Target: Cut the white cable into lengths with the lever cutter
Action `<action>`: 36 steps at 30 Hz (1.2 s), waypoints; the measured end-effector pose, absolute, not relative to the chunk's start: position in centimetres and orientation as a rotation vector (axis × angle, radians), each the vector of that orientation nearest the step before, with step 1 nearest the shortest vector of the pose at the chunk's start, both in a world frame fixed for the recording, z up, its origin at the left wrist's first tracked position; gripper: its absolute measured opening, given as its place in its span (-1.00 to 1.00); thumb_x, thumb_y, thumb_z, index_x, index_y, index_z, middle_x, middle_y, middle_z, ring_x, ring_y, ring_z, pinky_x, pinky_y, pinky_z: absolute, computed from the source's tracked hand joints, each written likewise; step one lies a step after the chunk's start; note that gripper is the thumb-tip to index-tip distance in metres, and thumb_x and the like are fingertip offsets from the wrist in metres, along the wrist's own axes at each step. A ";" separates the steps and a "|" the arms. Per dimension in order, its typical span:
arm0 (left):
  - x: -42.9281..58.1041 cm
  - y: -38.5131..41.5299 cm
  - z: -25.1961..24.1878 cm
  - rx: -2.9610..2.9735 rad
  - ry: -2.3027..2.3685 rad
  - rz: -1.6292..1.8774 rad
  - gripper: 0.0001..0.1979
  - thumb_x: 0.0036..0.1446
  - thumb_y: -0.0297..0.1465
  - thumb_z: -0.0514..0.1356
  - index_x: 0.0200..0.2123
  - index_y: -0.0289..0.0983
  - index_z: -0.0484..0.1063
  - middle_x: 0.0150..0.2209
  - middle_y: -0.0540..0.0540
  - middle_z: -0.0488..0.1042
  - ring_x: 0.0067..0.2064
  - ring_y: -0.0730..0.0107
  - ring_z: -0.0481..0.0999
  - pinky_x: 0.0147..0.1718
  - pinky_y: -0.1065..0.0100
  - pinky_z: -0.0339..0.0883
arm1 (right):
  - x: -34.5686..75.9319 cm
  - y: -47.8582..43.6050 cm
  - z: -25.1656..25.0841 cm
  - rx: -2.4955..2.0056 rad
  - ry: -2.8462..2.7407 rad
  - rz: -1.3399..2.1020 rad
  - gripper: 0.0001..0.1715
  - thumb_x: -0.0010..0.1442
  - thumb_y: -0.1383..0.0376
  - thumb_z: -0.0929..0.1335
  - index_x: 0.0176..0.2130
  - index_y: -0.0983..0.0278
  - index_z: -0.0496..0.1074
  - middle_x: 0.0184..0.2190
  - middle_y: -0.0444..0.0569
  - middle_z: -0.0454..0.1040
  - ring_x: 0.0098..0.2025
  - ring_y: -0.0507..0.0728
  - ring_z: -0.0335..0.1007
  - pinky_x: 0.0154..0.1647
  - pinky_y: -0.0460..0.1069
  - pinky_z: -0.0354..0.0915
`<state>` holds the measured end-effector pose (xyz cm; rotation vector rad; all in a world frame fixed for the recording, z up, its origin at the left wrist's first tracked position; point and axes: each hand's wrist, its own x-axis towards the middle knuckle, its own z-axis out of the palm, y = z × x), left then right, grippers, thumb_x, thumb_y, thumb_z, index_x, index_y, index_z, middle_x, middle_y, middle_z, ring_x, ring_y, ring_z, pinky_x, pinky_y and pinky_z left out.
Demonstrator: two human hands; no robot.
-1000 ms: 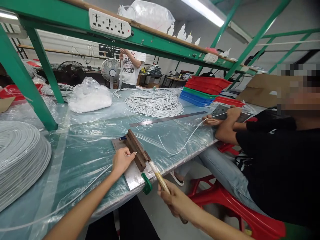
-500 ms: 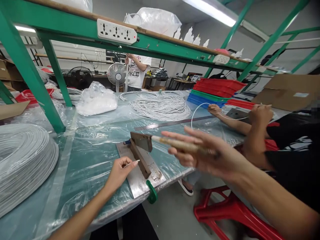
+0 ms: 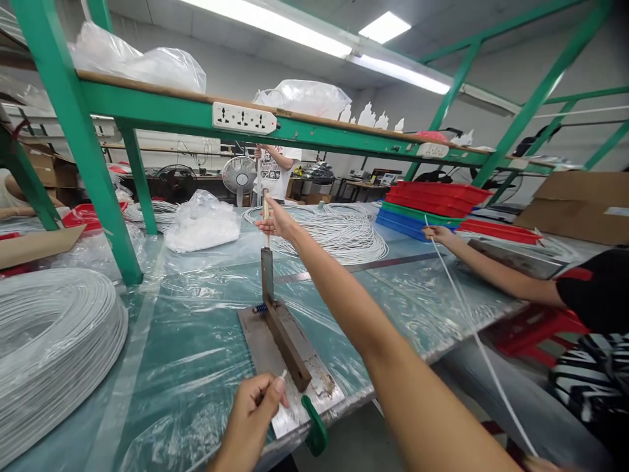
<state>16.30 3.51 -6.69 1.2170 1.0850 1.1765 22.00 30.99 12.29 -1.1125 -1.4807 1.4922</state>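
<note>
My right hand point(image 3: 276, 223) is wrapped round the wooden handle point(image 3: 266, 208) of a lever cutter, whose blade arm point(image 3: 266, 275) stands straight up. The cutter's brown base bar point(image 3: 289, 344) lies on a metal plate point(image 3: 260, 347) clamped to the table edge by a green clamp point(image 3: 315, 434). My left hand point(image 3: 253, 410) pinches the end of a thin white cable point(image 3: 284, 374) just left of the base bar.
A large coil of white cable point(image 3: 49, 347) lies at the left, more coils point(image 3: 344, 233) and a plastic bag point(image 3: 201, 223) at the back. A long metal ruler point(image 3: 354, 267) lies across the table. A seated person at the right pulls a white cable point(image 3: 472, 328). Stacked trays point(image 3: 432, 200) stand behind.
My right hand has swung the cutter handle from flat down near the table edge up to vertical. My left hand has drawn back toward me with the cable end.
</note>
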 end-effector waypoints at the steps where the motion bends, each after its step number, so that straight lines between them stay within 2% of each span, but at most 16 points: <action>1: 16.3 3.3 -6.6 1.198 1.068 1.191 -0.42 0.03 0.14 0.03 -0.58 -0.30 0.29 -0.68 0.12 -0.03 -0.59 0.55 -0.02 -0.57 0.41 -0.19 | 21.5 31.4 11.8 -1.113 -1.496 1.485 -0.25 0.26 -0.15 0.07 0.10 0.39 0.17 -0.42 0.06 0.47 -0.45 0.06 0.37 -0.36 -0.08 0.28; 4: 16.0 3.0 -5.6 1.149 1.044 1.270 -0.44 0.05 0.12 0.03 -0.57 -0.29 0.27 -0.70 0.12 -0.01 -0.61 0.56 -0.01 -0.57 0.42 -0.17 | 20.6 31.5 10.6 -1.124 -1.569 1.421 -0.34 0.26 -0.04 0.20 0.15 0.35 0.13 -0.34 0.06 0.48 -0.31 0.11 0.42 -0.25 -0.02 0.28; 7: 14.9 2.9 -3.9 1.102 1.045 1.372 -0.44 0.07 0.10 0.02 -0.56 -0.31 0.30 -0.70 0.11 0.03 -0.61 0.57 0.00 -0.56 0.44 -0.14 | 20.6 29.6 10.0 -1.103 -1.637 1.254 -0.32 0.17 0.21 0.36 0.19 0.32 0.10 -0.31 0.01 0.47 -0.24 0.13 0.39 -0.13 0.02 0.24; 10: 13.3 2.8 -1.5 0.958 1.052 1.542 -0.46 0.06 0.09 0.06 -0.55 -0.31 0.30 -0.70 0.11 0.06 -0.61 0.59 -0.01 -0.59 0.47 -0.13 | 22.0 25.4 9.1 -0.983 -1.715 1.132 -0.35 0.19 0.34 0.33 0.22 0.26 0.08 -0.35 -0.09 0.45 -0.30 0.05 0.37 -0.12 -0.03 0.23; 13: 12.4 2.8 1.4 0.790 1.003 1.749 -0.50 0.05 0.06 0.10 -0.55 -0.29 0.28 -0.70 0.12 0.05 -0.61 0.59 0.00 -0.61 0.51 -0.08 | 24.2 19.1 6.8 -0.779 -2.015 1.329 -0.56 0.18 0.29 0.33 0.05 0.34 0.32 -0.46 -0.09 0.45 -0.47 0.04 0.37 -0.32 -0.04 0.30; 15: 12.7 2.7 3.0 0.727 0.927 1.861 -0.54 0.05 0.02 0.13 -0.55 -0.28 0.28 -0.70 0.12 0.05 -0.62 0.60 0.01 -0.62 0.52 -0.03 | 25.3 14.6 4.5 -0.541 -2.267 1.649 -0.50 0.14 0.22 0.37 0.05 0.33 0.32 -0.43 -0.07 0.44 -0.49 0.03 0.37 -0.42 -0.07 0.31; 18: 14.0 2.7 4.8 0.703 0.825 1.905 -0.56 0.06 -0.01 0.15 -0.56 -0.27 0.27 -0.69 0.12 0.07 -0.63 0.60 0.01 -0.64 0.53 0.02 | 25.8 9.0 1.2 -0.354 -2.205 1.966 -0.42 0.04 0.04 0.41 -0.05 0.34 0.33 -0.41 -0.10 0.38 -0.54 -0.04 0.32 -0.50 -0.15 0.26; 20: 14.8 2.5 5.5 0.751 0.841 1.835 -0.56 0.08 -0.01 0.12 -0.56 -0.27 0.27 -0.70 0.12 0.07 -0.64 0.60 0.03 -0.65 0.54 0.02 | 25.7 6.6 -0.1 -0.261 -2.048 2.079 -0.42 0.04 -0.10 0.36 -0.24 0.36 0.35 -0.46 -0.10 0.35 -0.57 -0.07 0.29 -0.49 -0.16 0.26; 22: 15.0 2.3 5.9 0.913 0.929 1.729 -0.59 0.13 -0.01 0.06 -0.47 -0.24 0.35 -0.66 0.08 0.19 -0.60 0.57 0.16 -0.60 0.55 0.13 | 25.8 5.4 -0.4 -0.221 -1.908 2.136 -0.39 0.10 -0.16 0.27 -0.38 0.37 0.34 -0.53 -0.11 0.34 -0.60 -0.08 0.28 -0.48 -0.16 0.28; 23: 14.9 2.2 6.0 1.044 1.004 1.663 -0.63 0.14 -0.02 0.05 -0.35 -0.20 0.40 -0.57 0.05 0.32 -0.52 0.53 0.29 -0.50 0.53 0.23 | 26.1 5.3 -0.3 -0.234 -1.840 2.133 -0.38 0.13 -0.16 0.25 -0.41 0.37 0.33 -0.57 -0.11 0.35 -0.63 -0.08 0.28 -0.51 -0.17 0.28; 25: 14.0 1.9 6.1 1.381 1.213 1.485 -0.61 0.14 -0.04 0.06 -0.02 -0.04 0.34 -0.18 0.00 0.48 -0.17 0.39 0.43 -0.18 0.41 0.31 | 27.3 5.9 0.2 -0.300 -1.699 2.034 -0.40 0.17 -0.13 0.24 -0.44 0.37 0.34 -0.62 -0.09 0.36 -0.67 -0.06 0.27 -0.60 -0.17 0.24; 27: 12.7 1.8 5.8 1.728 1.453 1.194 -0.48 0.12 -0.04 0.07 0.16 0.09 0.15 0.13 0.04 0.31 0.13 0.24 0.27 0.08 0.22 0.15 | 29.5 7.6 1.0 -0.421 -1.495 1.833 -0.46 0.17 -0.08 0.29 -0.46 0.36 0.33 -0.67 -0.10 0.37 -0.71 -0.04 0.24 -0.68 -0.18 0.18; 28: 11.9 1.8 5.5 1.856 1.563 1.015 -0.47 0.12 -0.02 0.04 0.16 0.08 0.15 0.17 0.04 0.28 0.17 0.18 0.22 0.12 0.14 0.09 | 30.9 8.8 1.4 -0.501 -1.354 1.715 -0.50 0.13 -0.05 0.33 -0.48 0.35 0.32 -0.71 -0.12 0.35 -0.73 -0.04 0.21 -0.71 -0.18 0.15; 31: 8.9 2.4 4.0 2.036 1.823 0.577 -0.48 0.13 0.00 -0.06 0.05 -0.09 0.36 0.04 -0.08 0.43 0.10 0.03 0.32 0.10 0.01 0.07 | 36.3 13.1 2.2 -0.694 -0.941 1.440 -0.57 0.07 0.05 0.41 -0.53 0.30 0.26 -0.80 -0.27 0.17 -0.79 -0.11 0.00 -0.74 -0.21 0.04; 33: 6.6 3.1 2.7 2.056 1.981 0.413 -0.45 0.12 -0.03 -0.08 0.00 -0.20 0.42 -0.11 -0.17 0.52 -0.01 -0.03 0.42 0.03 0.01 0.13 | 40.6 15.8 2.3 -0.757 -0.785 1.343 -0.58 0.17 0.12 0.35 -0.56 0.28 0.19 -0.82 -0.33 0.05 -0.81 -0.13 -0.15 -0.76 -0.23 -0.04; 36: 3.2 4.1 0.9 2.024 2.164 0.254 -0.50 0.13 -0.16 -0.11 -0.07 -0.27 0.46 -0.27 -0.20 0.57 -0.16 -0.07 0.50 -0.13 0.07 0.23 | 47.6 18.5 1.7 -0.842 -0.617 1.191 -0.51 0.32 0.23 0.19 -0.62 0.27 0.06 -0.82 -0.34 -0.07 -0.81 -0.13 -0.24 -0.78 -0.23 -0.09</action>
